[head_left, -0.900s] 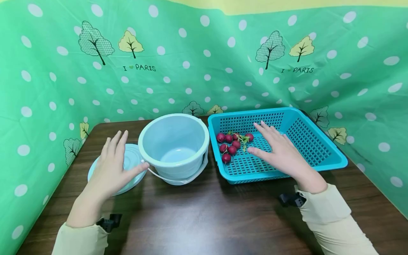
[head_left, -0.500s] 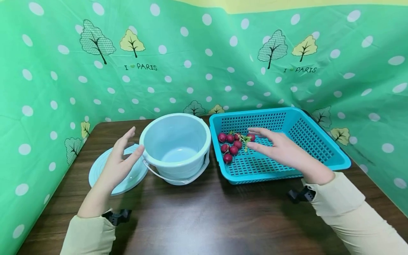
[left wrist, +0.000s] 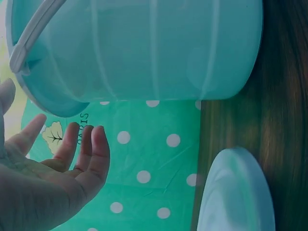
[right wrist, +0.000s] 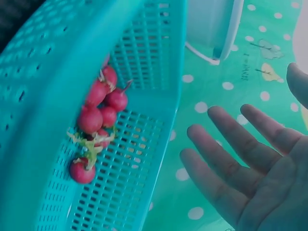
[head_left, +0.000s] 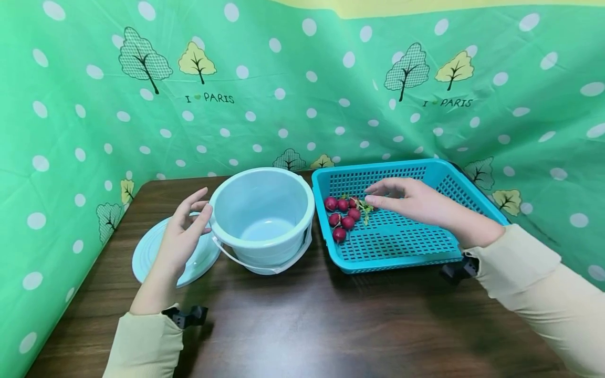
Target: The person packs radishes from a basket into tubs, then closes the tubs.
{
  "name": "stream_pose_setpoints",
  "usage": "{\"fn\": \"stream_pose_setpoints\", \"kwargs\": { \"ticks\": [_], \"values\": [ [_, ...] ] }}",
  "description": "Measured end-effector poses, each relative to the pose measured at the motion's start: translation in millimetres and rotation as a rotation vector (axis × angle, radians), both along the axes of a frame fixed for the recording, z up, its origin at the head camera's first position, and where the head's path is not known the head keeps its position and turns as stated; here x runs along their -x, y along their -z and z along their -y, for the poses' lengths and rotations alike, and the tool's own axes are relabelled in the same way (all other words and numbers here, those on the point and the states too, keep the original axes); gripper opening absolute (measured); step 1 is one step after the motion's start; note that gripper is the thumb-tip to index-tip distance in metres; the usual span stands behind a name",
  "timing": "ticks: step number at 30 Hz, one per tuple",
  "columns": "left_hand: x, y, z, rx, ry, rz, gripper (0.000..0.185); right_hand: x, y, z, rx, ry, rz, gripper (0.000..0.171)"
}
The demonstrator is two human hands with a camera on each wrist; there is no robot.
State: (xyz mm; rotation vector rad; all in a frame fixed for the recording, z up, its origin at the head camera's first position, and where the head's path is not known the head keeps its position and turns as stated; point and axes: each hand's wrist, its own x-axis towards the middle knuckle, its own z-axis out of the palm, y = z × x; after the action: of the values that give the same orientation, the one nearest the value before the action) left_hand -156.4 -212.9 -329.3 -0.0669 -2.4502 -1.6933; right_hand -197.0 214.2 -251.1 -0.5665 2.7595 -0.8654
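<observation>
Right hand fingers extended, holding nothing, tips just beside the radishes in the basket; left hand open at the bucket rim: a loose pinch risks scattering radishes.

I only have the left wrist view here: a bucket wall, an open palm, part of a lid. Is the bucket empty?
Observer: Yes, the head view shows the bucket with a bare bottom.
Operator: What is the other hand doing?
Observer: The right hand is over a blue basket beside the bucket, fingers straight, holding nothing.
Operator: Anything in that basket?
Observer: A bunch of red radishes in the corner nearest the bucket, close to the fingertips; I cannot tell whether they touch.
Operator: Is the left hand on the bucket?
Observer: The left hand is open beside the rim, above the lid; contact is unclear.
</observation>
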Motion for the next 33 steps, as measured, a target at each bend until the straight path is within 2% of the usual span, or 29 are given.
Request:
{"fn": "stream_pose_setpoints", "kwargs": {
  "ticks": [8, 13, 18, 25, 28, 33],
  "values": [
    [6.8, 4.1, -3.6, -0.033, -0.008, 0.043, 0.054, 26.5, -6.5, -1.2, 0.042, -0.01, 0.126, 0.048],
    [10.9, 7.4, -3.9, -0.073, -0.017, 0.092, 0.056, 46.6, -6.6, -3.1, 0.02, -0.002, 0.215, 0.055],
    [14.9, 7.3, -6.4, -0.101, -0.024, 0.087, 0.056, 69.3, -3.6, -7.3, 0.022, -0.005, 0.264, 0.06],
    [18.9, 7.7, -7.8, -0.11, 0.017, 0.042, 0.054, 99.0, 17.5, -20.6, 0.017, -0.1, 0.386, 0.059],
    [19.7, 8.4, -8.7, -0.126, 0.03, 0.053, 0.054, 106.5, 28.4, -24.8, 0.033, -0.093, 0.418, 0.062],
    [18.9, 8.1, -8.3, -0.151, 0.021, 0.089, 0.055, 119.2, 47.6, -29.6, 0.049, -0.061, 0.402, 0.065]
  ]
}}
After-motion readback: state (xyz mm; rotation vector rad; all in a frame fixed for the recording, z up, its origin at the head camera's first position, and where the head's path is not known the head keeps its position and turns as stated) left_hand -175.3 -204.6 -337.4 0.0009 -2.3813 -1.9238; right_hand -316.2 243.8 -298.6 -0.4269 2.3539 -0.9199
